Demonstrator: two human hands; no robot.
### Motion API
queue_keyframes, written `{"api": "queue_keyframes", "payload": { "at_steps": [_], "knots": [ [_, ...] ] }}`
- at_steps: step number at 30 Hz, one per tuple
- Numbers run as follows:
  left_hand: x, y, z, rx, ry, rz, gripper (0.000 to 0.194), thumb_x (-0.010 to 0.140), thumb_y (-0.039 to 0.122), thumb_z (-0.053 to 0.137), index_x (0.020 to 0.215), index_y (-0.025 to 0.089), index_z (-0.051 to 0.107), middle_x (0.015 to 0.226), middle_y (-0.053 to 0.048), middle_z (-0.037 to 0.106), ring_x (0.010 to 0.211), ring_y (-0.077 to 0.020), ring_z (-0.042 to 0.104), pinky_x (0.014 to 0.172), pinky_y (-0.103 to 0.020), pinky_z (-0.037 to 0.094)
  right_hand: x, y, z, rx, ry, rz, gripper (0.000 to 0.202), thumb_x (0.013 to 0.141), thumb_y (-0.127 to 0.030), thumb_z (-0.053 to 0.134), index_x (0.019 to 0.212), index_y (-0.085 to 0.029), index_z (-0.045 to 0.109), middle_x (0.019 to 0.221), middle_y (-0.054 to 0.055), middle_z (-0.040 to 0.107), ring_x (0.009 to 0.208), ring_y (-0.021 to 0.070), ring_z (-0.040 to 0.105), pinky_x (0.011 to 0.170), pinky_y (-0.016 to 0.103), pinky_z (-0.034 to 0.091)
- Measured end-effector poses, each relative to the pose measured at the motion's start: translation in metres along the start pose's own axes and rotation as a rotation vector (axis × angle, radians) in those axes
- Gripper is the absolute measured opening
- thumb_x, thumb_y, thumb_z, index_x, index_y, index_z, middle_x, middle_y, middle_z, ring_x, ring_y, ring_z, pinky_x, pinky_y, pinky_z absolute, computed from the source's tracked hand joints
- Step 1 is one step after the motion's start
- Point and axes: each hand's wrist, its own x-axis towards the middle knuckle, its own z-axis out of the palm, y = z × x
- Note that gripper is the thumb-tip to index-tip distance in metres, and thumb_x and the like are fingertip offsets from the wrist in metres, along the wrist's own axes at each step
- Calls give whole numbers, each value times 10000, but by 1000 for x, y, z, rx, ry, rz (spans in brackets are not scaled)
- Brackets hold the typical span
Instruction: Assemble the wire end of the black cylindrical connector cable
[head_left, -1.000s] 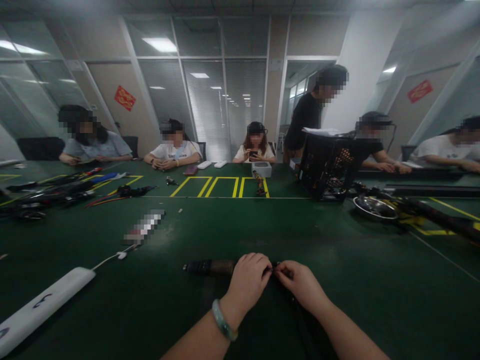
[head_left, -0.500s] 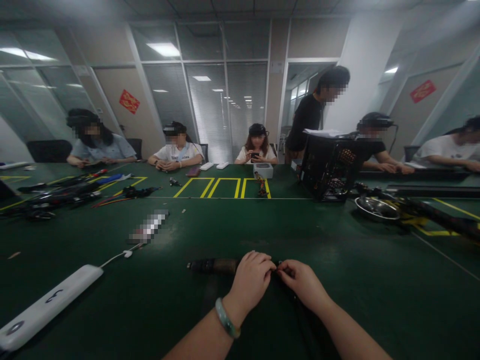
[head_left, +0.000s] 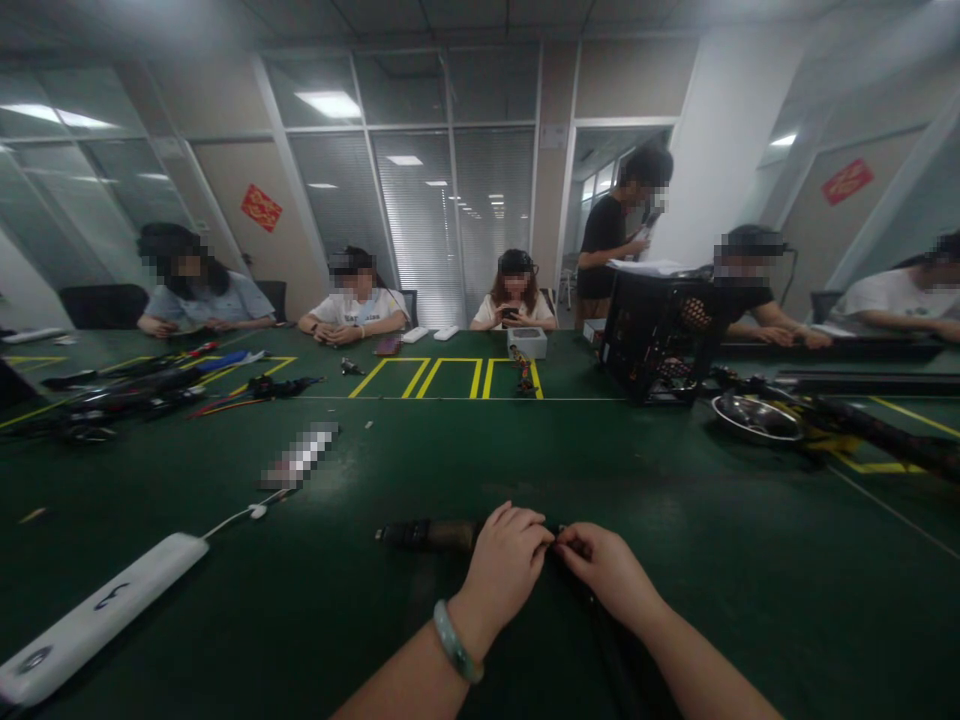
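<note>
A dark bundle (head_left: 439, 535), black with a brownish middle and a narrow tip at its left end, lies across the green table in front of me. It looks like a thick wrapped cable bundle, though its kind is hard to make out. My left hand (head_left: 511, 560), wearing a jade-coloured bangle (head_left: 454, 640) on its wrist, is closed over the bundle's right part and hides it. Close beside those fingertips, my right hand (head_left: 604, 565) pinches a small dark part at the bundle's end. From there a black length (head_left: 611, 640) runs down towards me under my right forearm.
A white power strip (head_left: 112, 615) lies at the left, its cord leading to a blurred item (head_left: 301, 457). Dark cables (head_left: 135, 395) lie further left. A black computer case (head_left: 656, 335) and a metal bowl (head_left: 757, 416) stand right. Several people sit opposite; one stands.
My hands keep nearly the same hold and position. Behind the computer case, the standing person has shifted left and raised a hand. The whole view has tilted slightly.
</note>
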Motion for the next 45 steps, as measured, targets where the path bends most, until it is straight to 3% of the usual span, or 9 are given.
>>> {"api": "queue_keyframes", "payload": {
  "at_steps": [9,14,23,29,35,45],
  "knots": [
    [2,2,-1,19,16,-47,40,879,204,599,906,227,618,973,15,636,971,-176,566,1081,-445,285,0,-2,-2,12,-14,29,149,870,-289,538,886,-232,675,844,1,677,763,164,618,663,233,436],
    [3,0,-1,20,-36,-49,108,902,196,568,988,248,608,1008,24,622,974,-162,565,1068,-425,296,0,-3,-3,-3,-14,13,154,875,-284,533,876,-234,679,864,4,675,784,168,616,678,238,436],
    [4,-3,0,-17,-51,-59,45,879,222,601,920,236,610,964,16,615,937,-188,537,975,-397,346,1,-2,-1,-59,4,-9,129,858,-244,536,832,-227,660,818,-10,656,741,154,602,659,232,416],
    [3,-5,1,-26,-49,-63,139,844,131,586,942,229,600,969,7,617,937,-188,525,899,-346,374,3,-2,-1,-65,-48,-40,136,862,-246,526,828,-225,656,829,-6,648,742,152,599,669,228,420],
    [3,-6,-2,-35,-56,-48,63,874,208,596,926,221,629,991,-5,629,968,-187,531,927,-347,368,5,0,-2,-58,-94,-37,161,875,-282,505,859,-228,656,852,5,665,751,160,608,673,226,434],
    [3,-4,-6,-6,-77,-40,100,900,243,593,990,259,632,1021,25,638,971,-171,540,891,-330,376,6,4,0,-48,-111,-4,189,879,-335,493,879,-236,654,853,14,670,759,177,621,680,243,454]
  ]
}}
